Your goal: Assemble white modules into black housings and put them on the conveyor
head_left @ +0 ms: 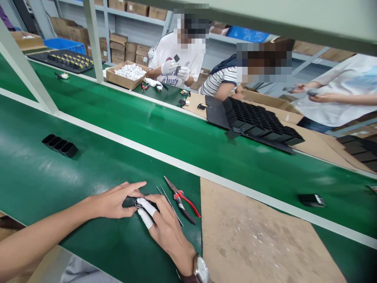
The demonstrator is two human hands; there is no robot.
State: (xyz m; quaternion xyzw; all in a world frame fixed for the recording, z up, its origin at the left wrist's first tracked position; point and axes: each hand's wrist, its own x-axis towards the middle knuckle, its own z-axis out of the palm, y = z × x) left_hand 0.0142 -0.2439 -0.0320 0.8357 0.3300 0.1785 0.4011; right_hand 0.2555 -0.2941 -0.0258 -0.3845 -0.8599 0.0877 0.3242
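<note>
Both hands meet low on the near green bench, and here's the left hand [116, 202], fingers curled round a small black part [129, 202], gripping it just left of the right hand [166, 224]. That right hand bends over the part's right end, two fingers in white finger covers [146, 206] touching it; whether it pinches or only presses, I cannot tell. A wristwatch [202, 269] sits on the right wrist.

Just to the right of the hands, the red-handled pliers [176, 193] lie with their jaws pointing far and left, and thin tweezers [170, 205] lie between them and the right hand. Further right, a scuffed brown board [250, 232] covers the near bench. Over on the left, well apart from the hands, four black casings [59, 145] stand side by side in a row.

Across the pale rail, a single dark casing [311, 200] lies on the green belt [176, 137] at right. Far side now: a co-worker in white gloves [176, 67] holds dark pieces, with a carton of white pieces [126, 72] to the left. Right of centre there, a large block of black casings [262, 120] rests on a dark sheet, beside a person in a striped top [219, 80].
</note>
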